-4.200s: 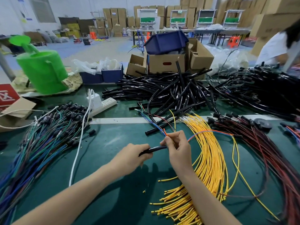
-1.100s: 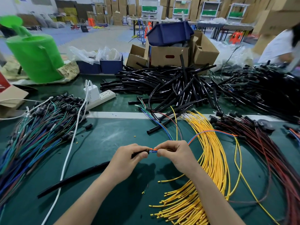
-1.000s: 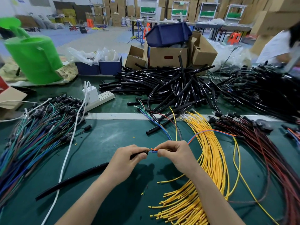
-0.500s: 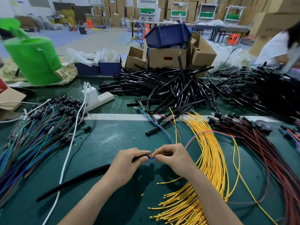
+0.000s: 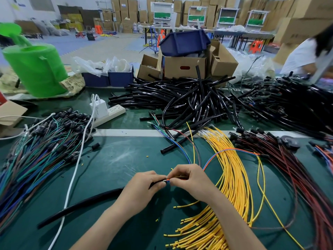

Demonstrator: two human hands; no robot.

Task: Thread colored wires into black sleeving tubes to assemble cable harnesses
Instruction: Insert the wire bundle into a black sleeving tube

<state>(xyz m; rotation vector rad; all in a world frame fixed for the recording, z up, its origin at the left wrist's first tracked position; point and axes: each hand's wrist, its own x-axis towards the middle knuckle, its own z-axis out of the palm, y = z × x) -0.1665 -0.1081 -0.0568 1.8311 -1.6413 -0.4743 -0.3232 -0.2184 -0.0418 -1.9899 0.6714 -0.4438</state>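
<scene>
A green worktable (image 5: 115, 159) in a warehouse stacked with cartons carries the parts of a cable harness job. A heap of black sleeving tubes (image 5: 189, 98) fills its far middle, in front of a cardboard box (image 5: 183, 68) topped by a blue bin (image 5: 183, 43). A green watering can (image 5: 36, 69) stands at far left. A bundle of green, blue and brown wires (image 5: 36, 154) fans across the left side, a sheaf of yellow wires (image 5: 232, 177) curves down the right of centre, and red and dark wires (image 5: 297, 168) lie beyond it. A second person in a white shirt (image 5: 302, 56) works at the far right edge. A white power strip (image 5: 111, 114) sits near the tube heap.

At near centre, 1 black sleeving tube (image 5: 81, 204) lies across the mat and runs up into the left hand (image 5: 142, 188), whose fingers curl round its end. The right hand (image 5: 191, 181) pinches the orange and blue wires (image 5: 214, 156), their tips at the tube's mouth, between the 2 hands.
</scene>
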